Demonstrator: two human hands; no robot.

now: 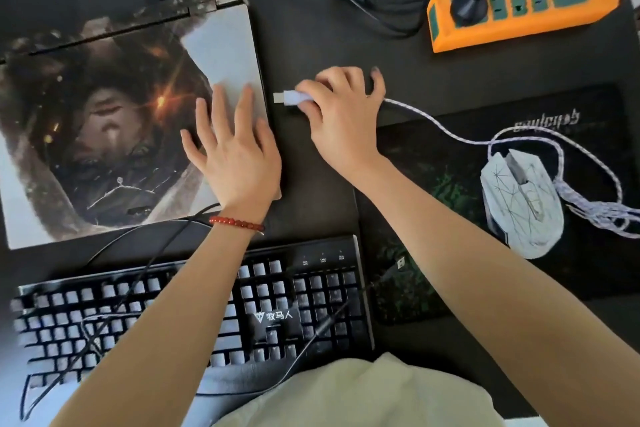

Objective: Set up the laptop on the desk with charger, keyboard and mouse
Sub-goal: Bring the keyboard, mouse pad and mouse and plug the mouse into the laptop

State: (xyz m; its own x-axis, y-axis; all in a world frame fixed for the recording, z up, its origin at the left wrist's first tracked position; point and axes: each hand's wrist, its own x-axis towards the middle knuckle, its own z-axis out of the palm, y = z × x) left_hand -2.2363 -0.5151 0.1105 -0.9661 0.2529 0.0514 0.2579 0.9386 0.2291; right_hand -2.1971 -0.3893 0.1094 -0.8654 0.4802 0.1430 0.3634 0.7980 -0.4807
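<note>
Left hand [232, 149] flat, steadying closed art-skinned grey laptop [114, 114] | right hand [341, 111] pinches white braided mouse USB plug [292, 98] just beside laptop | port probably side-edge, unseen: align level, push straight

Home computer bench: dark bench [311, 38], gaming mouse pad [450, 204], orange power strip [519, 7], tangled cables [363, 0].

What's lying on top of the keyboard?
Thin black cables trail across the keyboard, one ending in a USB plug on the mouse pad. Both forearms hang over it, hiding the middle keys.
</note>
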